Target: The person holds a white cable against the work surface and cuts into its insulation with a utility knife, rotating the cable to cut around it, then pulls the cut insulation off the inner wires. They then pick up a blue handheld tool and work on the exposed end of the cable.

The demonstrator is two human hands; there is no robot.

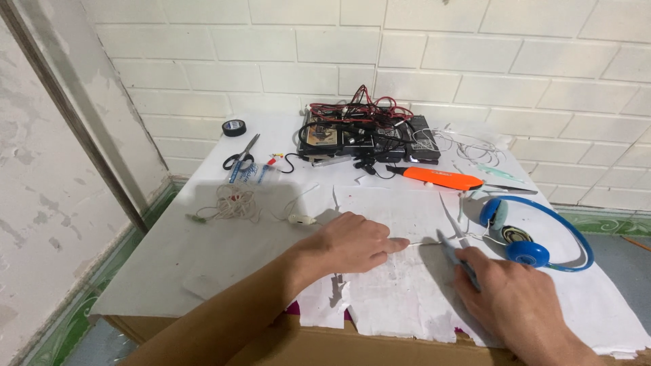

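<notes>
My left hand [352,242] rests on the white paper-covered table [203,251], its fingertips pinching a thin white wire [424,242] against the sheet. That wire runs right toward the blue headphones [536,237]. My right hand [512,301] holds a slim grey tool [453,249], possibly a small blade or tweezers, with its tip at the wire. The two hands are close together near the table's front edge.
An orange utility knife [437,177] lies behind the hands. A pile of black devices with red and black cables [366,132] sits at the back. Scissors [241,156], black tape roll [234,127] and coiled white earphones [234,203] lie at the left. White-tiled wall behind.
</notes>
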